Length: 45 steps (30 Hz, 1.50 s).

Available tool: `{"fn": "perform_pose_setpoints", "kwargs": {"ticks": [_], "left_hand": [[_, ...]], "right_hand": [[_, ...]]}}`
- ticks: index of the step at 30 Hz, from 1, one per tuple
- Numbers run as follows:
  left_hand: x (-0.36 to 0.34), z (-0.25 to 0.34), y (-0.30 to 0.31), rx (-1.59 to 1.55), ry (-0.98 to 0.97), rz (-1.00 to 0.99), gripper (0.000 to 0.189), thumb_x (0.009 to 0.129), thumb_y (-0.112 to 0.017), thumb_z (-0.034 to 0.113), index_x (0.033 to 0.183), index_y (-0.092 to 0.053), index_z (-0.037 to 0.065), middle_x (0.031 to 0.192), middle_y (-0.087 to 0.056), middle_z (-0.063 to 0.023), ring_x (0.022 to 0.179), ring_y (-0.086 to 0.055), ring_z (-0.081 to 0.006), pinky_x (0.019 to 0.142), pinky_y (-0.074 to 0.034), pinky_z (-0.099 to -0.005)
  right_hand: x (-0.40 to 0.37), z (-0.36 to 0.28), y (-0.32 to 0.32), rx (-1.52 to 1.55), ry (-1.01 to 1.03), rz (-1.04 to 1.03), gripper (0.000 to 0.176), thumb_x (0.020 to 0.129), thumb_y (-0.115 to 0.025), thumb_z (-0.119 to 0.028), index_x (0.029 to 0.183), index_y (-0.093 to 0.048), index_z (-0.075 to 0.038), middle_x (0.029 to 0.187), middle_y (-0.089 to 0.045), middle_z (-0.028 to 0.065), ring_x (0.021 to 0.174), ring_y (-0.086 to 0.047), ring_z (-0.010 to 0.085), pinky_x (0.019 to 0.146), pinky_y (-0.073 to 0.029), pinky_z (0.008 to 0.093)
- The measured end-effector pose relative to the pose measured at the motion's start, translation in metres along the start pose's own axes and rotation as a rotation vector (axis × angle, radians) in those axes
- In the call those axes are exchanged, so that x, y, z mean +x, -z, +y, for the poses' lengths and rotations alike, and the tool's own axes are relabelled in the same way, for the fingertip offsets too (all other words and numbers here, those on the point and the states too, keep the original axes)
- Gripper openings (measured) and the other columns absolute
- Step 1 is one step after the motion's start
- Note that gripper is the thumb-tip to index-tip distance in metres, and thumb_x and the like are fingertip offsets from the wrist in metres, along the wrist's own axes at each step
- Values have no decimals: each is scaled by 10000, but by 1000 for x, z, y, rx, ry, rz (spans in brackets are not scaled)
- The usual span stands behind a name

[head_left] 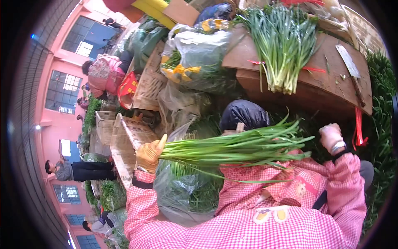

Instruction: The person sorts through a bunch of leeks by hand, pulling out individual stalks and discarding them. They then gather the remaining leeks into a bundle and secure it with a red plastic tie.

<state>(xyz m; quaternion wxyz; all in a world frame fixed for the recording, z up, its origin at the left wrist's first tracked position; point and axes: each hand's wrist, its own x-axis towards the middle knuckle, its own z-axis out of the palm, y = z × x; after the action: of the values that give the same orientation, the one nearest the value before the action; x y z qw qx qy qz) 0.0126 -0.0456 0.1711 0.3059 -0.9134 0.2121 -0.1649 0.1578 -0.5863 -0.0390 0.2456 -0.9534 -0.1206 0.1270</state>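
Now your wooden bench [323, 83] fills the far side, with a pile of green chives [282, 41] lying on it, and the bagged greens [186, 195] sit against your lap. Your gloved left hand [148, 154] grips the chive bunch [232, 147] by its pale ends, leaves stretching across toward your right hand [331, 137], which is curled into a fist near the red ties [358, 128].
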Motion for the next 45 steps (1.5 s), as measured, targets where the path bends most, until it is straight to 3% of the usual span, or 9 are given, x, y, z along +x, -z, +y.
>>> {"fn": "perform_pose_setpoints", "kwargs": {"ticks": [3, 6, 10, 14, 20, 24, 32, 40, 45], "left_hand": [[0, 0, 4, 5, 24, -27, 469, 743, -533, 110, 1202, -552, 202, 844, -587, 35, 613, -529, -164, 555, -431, -318], [8, -3, 3, -19, 37, -22, 466, 755, -522, 128, 1213, -547, 207, 894, -599, 27, 665, -548, -182, 593, -440, -340], [30, -11, 28, -134, 42, 56, 434, 730, -538, 126, 1154, -603, 188, 840, -621, 11, 625, -543, -175, 558, -430, -335], [64, -35, 73, -35, -19, 85, 414, 733, -546, 125, 1134, -627, 194, 805, -623, -3, 616, -526, -177, 543, -399, -329], [185, -77, 146, -438, -41, 231, 365, 708, -542, -49, 1039, -652, 60, 891, -662, -82, 716, -612, -213, 625, -465, -306], [274, -130, 162, -646, 172, 98, 193, 847, -581, 223, 928, -638, 58, 712, -593, 32, 580, -474, -34, 500, -382, -214], [432, -60, 99, -1574, 373, -264, 336, 758, -668, 81, 1088, -610, 50, 858, -631, -17, 512, -500, -38, 418, -357, -149], [441, 117, -30, -2295, 668, -807, 209, 736, -727, 62, 918, -642, 5, 695, -635, -31, 488, -529, -87, 429, -419, -209], [421, 135, -131, -2711, 473, -1061, 331, 891, -551, 137, 1161, -506, -50, 825, -650, -43, 572, -584, -74, 492, -505, -205]], "right_hand": [[-7, -55, 35, 1077, -149, -39, 166, 802, -630, -80, 954, -655, -18, 710, -592, -24, 638, -511, 62, 594, -431, 221], [-15, -118, 70, 893, 40, -23, 155, 837, -605, -112, 926, -656, 6, 699, -594, -2, 599, -536, 83, 566, -441, 228], [-45, -177, 91, 860, 419, -704, 218, 836, -612, -170, 965, -644, 4, 764, -649, 84, 677, -603, 137, 645, -482, 276], [-61, -192, 38, 1015, 804, -864, 249, 837, -613, -175, 1010, -630, 3, 851, -658, 104, 760, -622, 168, 710, -486, 289], [-74, -138, 23, 1116, 224, -1045, 245, 859, -614, -186, 1035, -643, -18, 851, -655, 19, 750, -587, 84, 677, -480, 250], [-76, -126, 19, 1114, 75, -951, 239, 855, -629, -179, 1035, -652, -24, 835, -652, 9, 740, -562, 57, 671, -473, 223], [-68, -101, 26, 1212, 47, -783, 242, 867, -611, -168, 1058, -635, -21, 873, -632, -4, 774, -544, 56, 688, -453, 212], [-48, -84, 37, 1391, -189, -384, 211, 852, -627, -127, 1023, -637, -4, 811, -626, 7, 721, -551, 72, 686, -469, 225], [16, -73, 60, 1376, -296, -5, 169, 829, -650, -135, 938, -642, -6, 721, -591, -20, 623, -503, 48, 579, -429, 195]]}}
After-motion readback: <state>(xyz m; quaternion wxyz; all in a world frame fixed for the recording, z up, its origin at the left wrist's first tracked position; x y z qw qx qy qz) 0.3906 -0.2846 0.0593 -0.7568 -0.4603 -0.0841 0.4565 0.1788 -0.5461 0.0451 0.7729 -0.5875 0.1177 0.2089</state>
